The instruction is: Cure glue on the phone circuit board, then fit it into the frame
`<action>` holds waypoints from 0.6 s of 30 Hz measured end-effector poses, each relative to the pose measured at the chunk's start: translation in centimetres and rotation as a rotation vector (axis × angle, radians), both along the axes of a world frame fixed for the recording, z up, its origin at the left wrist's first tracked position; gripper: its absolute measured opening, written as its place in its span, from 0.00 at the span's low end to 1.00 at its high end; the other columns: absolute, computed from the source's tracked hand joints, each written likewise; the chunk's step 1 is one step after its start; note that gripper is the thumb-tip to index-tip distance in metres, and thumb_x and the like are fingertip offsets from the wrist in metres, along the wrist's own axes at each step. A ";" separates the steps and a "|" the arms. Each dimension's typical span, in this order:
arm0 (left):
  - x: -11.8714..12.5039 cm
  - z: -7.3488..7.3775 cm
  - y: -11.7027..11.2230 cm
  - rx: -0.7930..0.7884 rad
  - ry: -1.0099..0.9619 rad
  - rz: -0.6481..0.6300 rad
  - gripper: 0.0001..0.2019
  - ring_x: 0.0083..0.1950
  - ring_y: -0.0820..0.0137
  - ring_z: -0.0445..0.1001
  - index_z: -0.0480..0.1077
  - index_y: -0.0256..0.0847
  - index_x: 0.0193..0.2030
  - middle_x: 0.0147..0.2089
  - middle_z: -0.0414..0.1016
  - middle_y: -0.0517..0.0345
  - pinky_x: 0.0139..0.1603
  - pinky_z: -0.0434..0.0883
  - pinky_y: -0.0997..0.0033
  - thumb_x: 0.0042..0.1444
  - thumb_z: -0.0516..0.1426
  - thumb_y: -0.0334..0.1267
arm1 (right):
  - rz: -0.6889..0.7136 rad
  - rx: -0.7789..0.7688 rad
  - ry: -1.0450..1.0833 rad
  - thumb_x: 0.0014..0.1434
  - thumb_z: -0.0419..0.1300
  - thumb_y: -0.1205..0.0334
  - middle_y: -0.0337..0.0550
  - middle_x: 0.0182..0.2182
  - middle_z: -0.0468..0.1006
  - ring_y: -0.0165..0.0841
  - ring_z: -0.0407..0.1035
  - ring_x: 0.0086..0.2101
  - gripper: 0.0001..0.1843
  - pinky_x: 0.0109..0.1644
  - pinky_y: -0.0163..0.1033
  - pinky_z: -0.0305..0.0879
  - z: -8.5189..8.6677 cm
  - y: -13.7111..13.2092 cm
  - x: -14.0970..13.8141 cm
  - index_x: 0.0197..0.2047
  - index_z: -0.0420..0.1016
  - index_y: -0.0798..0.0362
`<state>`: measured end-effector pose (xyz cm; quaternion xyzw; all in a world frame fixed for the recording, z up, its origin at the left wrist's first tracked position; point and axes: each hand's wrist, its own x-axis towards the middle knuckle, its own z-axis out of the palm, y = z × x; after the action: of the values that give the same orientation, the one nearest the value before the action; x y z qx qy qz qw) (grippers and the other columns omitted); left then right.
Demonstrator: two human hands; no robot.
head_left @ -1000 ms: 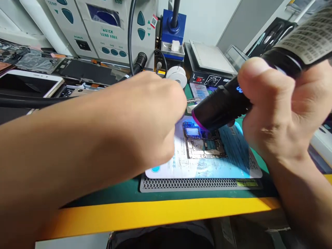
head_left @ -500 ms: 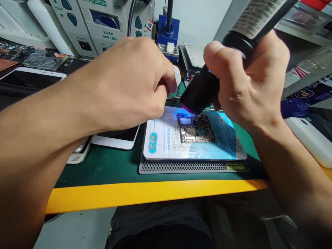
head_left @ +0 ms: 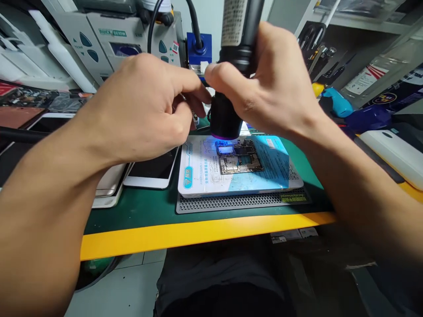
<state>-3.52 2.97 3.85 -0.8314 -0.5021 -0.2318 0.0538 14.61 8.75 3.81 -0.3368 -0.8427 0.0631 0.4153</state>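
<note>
One black flashlight (head_left: 224,116) stands nearly upright, its long axis close to vertical and its violet-ringed end pointing straight down, just above the upper part of a phone logic board (head_left: 239,158) that glows bluish beneath it. Its labelled upper barrel runs up to the top edge of the view. The right hand (head_left: 264,83) is closed firmly around the barrel, fingers wrapped across it from the right, with the wrist raised and the forearm coming in from the lower right. The left hand (head_left: 142,110) hovers just beside the flashlight, its fingers curled down and inward near a small metal bit (head_left: 194,116); whether they grasp anything cannot be told, since the fingers hide it. That forearm reaches in from the lower left. The board lies flat on a printed repair card (head_left: 201,171), which rests on a perforated metal tray (head_left: 238,203) on a green bench mat (head_left: 139,215) with a yellow front edge (head_left: 198,233). A white-framed phone (head_left: 153,169) lies just left of the card, below the left hand.
</note>
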 end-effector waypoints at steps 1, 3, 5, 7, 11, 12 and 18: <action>0.0 0.1 0.0 -0.017 -0.023 0.014 0.23 0.38 0.73 0.75 0.78 0.39 0.42 0.37 0.79 0.67 0.44 0.69 0.66 0.53 0.42 0.33 | -0.004 -0.004 -0.008 0.57 0.59 0.61 0.39 0.26 0.65 0.32 0.53 0.27 0.16 0.29 0.40 0.53 0.0 0.0 0.0 0.26 0.52 0.46; 0.2 0.2 0.0 -0.036 -0.060 0.038 0.22 0.40 0.72 0.76 0.78 0.39 0.42 0.37 0.80 0.68 0.44 0.70 0.69 0.54 0.44 0.32 | -0.003 -0.002 -0.015 0.57 0.59 0.60 0.39 0.27 0.68 0.33 0.55 0.27 0.15 0.29 0.41 0.54 0.0 -0.2 0.0 0.26 0.53 0.46; 0.5 0.3 0.0 -0.033 -0.084 0.051 0.20 0.40 0.72 0.77 0.78 0.37 0.40 0.36 0.81 0.66 0.43 0.71 0.70 0.55 0.45 0.32 | 0.007 0.004 -0.013 0.57 0.58 0.61 0.38 0.27 0.69 0.32 0.56 0.28 0.15 0.30 0.41 0.55 0.0 -0.4 0.0 0.27 0.53 0.46; 0.7 0.3 -0.1 -0.032 -0.103 0.084 0.18 0.38 0.73 0.76 0.78 0.36 0.37 0.34 0.80 0.64 0.42 0.72 0.70 0.58 0.46 0.33 | 0.013 0.011 -0.014 0.57 0.58 0.60 0.38 0.28 0.70 0.32 0.56 0.28 0.15 0.30 0.41 0.56 0.0 -0.7 -0.1 0.27 0.54 0.47; 1.2 0.4 -0.4 -0.050 -0.133 0.111 0.18 0.39 0.74 0.76 0.77 0.34 0.35 0.34 0.80 0.63 0.41 0.73 0.71 0.61 0.46 0.34 | 0.011 -0.008 -0.023 0.58 0.59 0.57 0.38 0.29 0.72 0.33 0.59 0.29 0.14 0.30 0.41 0.57 0.2 -1.2 -0.2 0.27 0.57 0.46; 1.3 0.5 -0.5 -0.060 -0.137 0.112 0.17 0.39 0.73 0.76 0.77 0.34 0.35 0.34 0.80 0.62 0.40 0.72 0.71 0.60 0.47 0.34 | 0.016 -0.010 -0.018 0.58 0.60 0.56 0.38 0.28 0.72 0.33 0.59 0.28 0.14 0.30 0.41 0.57 0.3 -1.3 -0.2 0.27 0.57 0.45; 1.7 0.9 -1.4 -0.099 -0.115 0.175 0.12 0.34 0.76 0.67 0.74 0.37 0.33 0.34 0.80 0.66 0.35 0.70 0.71 0.60 0.50 0.36 | 0.058 -0.014 0.014 0.58 0.59 0.57 0.38 0.29 0.72 0.34 0.62 0.28 0.12 0.32 0.43 0.60 0.3 -2.0 -0.1 0.29 0.58 0.46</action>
<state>-1.86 1.57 4.74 -0.7714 -0.5858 -0.2486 0.0039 14.52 6.76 4.08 -0.3147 -0.8486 0.0834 0.4170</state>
